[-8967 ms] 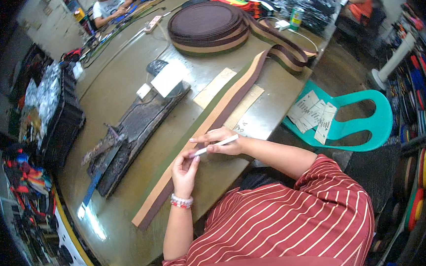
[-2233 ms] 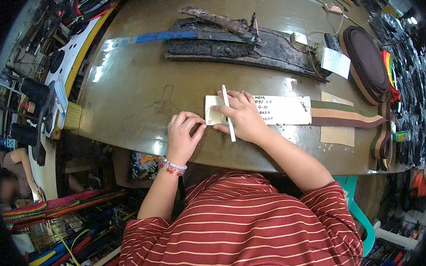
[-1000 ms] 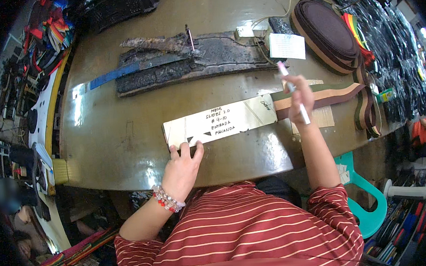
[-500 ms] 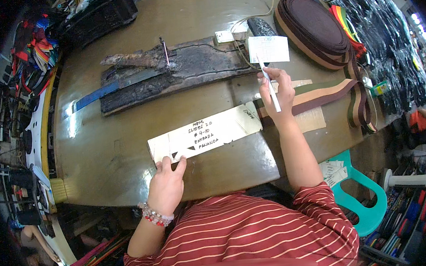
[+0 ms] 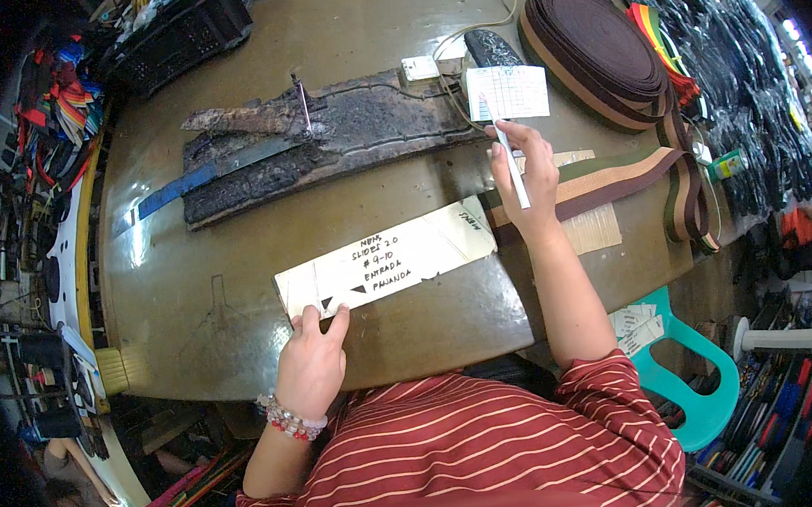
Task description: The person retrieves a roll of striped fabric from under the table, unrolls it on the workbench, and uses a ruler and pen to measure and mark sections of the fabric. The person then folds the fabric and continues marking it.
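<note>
Cream card template [image 5: 387, 255] at the left hand [image 5: 310, 368], white pen [image 5: 513, 166] in the right hand [image 5: 530, 165]

Head view: one template lies flat on the brown table [image 5: 448, 321] in front of the person. Its long axis slants from lower left to upper right, the right end lying farther from the body. Black handwriting runs across it, and three small dark marks sit along its near edge.

Two digits of the left hand are parted in a narrow V, their tips at the template's near edge toward its left end; the other fingers are mostly hidden. Beaded bracelets [image 5: 293, 419] circle that wrist. The right hand, raised beyond the template's right end, pinches one pen between thumb and bent fingers. The pen points away from the body, leaning slightly left, toward one gridded paper sheet [image 5: 510, 86]; whether its tip touches the sheet cannot be told.

One striped webbing strip [image 5: 613, 182], olive, tan and brown, extends rightward from the template's right end, over tan corrugated cardboard [image 5: 597, 228], and loops near one large webbing roll [image 5: 594, 47]. Farther left lies one dark, charred-looking board [image 5: 397, 127], with one blue-ended blade [image 5: 171, 191] across it. One teal plastic chair [image 5: 720, 373] stands at right, paper cards [image 5: 637, 327] on it.
</note>
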`<state>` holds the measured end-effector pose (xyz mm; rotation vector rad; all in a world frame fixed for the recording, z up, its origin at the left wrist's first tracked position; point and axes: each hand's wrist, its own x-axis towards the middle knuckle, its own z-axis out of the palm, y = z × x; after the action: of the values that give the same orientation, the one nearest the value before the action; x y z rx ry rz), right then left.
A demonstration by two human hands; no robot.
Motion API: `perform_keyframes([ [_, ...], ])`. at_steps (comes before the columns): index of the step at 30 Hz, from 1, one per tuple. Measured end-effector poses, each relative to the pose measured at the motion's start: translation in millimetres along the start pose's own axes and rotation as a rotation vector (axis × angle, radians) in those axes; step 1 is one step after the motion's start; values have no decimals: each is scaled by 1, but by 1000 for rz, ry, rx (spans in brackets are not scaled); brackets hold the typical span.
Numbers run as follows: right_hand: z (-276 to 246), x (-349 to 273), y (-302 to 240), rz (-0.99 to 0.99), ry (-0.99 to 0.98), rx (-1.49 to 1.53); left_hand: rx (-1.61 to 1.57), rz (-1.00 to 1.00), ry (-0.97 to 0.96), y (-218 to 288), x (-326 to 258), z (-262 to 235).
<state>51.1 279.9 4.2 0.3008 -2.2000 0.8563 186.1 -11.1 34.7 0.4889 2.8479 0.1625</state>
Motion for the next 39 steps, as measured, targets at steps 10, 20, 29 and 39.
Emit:
perform_keyframes([
  [10, 1, -1, 2, -9, 13, -9, 3, -7, 17, 1, -1, 2],
  [20, 1, -4, 8, 104, 206, 70, -5, -8, 70, 1, -2, 6],
  [29, -3, -3, 9, 136, 215, 83, 9, -2, 57, 3, -2, 5],
  [39, -3, -1, 8, 134, 204, 108, 11, -9, 34, 2, -2, 5],
])
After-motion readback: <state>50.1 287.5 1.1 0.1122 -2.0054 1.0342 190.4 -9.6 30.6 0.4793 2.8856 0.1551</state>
